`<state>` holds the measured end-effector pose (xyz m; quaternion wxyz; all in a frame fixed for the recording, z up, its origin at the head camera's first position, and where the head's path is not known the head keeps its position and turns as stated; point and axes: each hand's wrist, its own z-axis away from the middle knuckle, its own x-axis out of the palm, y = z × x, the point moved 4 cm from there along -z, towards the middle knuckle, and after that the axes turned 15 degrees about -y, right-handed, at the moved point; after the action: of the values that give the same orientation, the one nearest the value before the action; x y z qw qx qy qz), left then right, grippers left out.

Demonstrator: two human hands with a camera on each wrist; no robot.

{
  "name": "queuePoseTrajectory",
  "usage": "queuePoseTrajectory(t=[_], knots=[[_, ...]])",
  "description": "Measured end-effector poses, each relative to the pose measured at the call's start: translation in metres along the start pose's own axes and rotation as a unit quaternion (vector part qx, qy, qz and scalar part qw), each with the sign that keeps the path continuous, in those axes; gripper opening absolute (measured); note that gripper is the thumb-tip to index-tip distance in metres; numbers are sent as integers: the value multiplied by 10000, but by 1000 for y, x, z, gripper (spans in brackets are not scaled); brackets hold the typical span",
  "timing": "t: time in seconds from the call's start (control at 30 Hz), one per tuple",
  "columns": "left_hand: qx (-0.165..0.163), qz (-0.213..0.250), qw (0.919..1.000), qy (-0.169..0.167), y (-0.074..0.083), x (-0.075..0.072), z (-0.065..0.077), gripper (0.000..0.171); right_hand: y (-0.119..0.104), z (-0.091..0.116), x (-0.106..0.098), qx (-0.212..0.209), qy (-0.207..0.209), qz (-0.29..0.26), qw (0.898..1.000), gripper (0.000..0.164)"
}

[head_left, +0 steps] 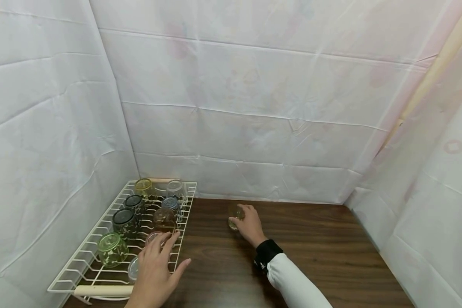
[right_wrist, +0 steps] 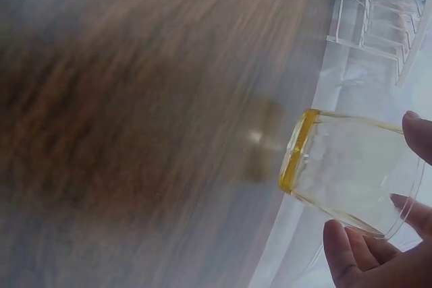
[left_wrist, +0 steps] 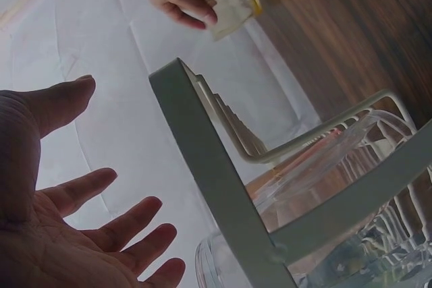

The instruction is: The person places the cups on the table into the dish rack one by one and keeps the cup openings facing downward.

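Observation:
My right hand (head_left: pixel 250 224) pinches a yellow-tinted drinking glass (right_wrist: pixel 351 170) by its rim, thumb on one side and fingertips on the other. Upright, the glass has its thick yellow base close over the wooden table (head_left: pixel 312 248), as the right wrist view shows. My left hand (head_left: pixel 154 269) is over the front right of a white wire rack (head_left: pixel 86 250), fingers spread and holding nothing. Beneath its fingertips a pinkish glass (head_left: pixel 152 238) is partly hidden, and a clear glass (head_left: pixel 133 269) sits just left of the hand.
Upside-down glasses stand in two rows on the rack: green (head_left: pixel 111 250), dark (head_left: pixel 124 222), yellow (head_left: pixel 143 187), amber (head_left: pixel 164 219), blue (head_left: pixel 171 204) and clear (head_left: pixel 175 189) among them. White sheeting (head_left: pixel 254 141) hangs behind the table and along both sides.

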<state>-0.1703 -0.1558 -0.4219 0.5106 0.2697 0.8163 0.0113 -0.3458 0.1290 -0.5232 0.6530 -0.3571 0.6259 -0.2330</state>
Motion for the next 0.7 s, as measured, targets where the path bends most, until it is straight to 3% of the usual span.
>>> queuePoseTrajectory(t=[0.4,0.53,0.7], knots=[[-66,153,9998,-103,3,1,-3,75,-8,16,-3,-174,8,-521,9985,82],[-37,121,9999,-70,4,3,-3,75,-7,24,-3,-187,-35,-1146,9932,83],[57,181,9998,-26,6,4,-7,75,-12,31,-9,-193,85,-2329,9723,75]])
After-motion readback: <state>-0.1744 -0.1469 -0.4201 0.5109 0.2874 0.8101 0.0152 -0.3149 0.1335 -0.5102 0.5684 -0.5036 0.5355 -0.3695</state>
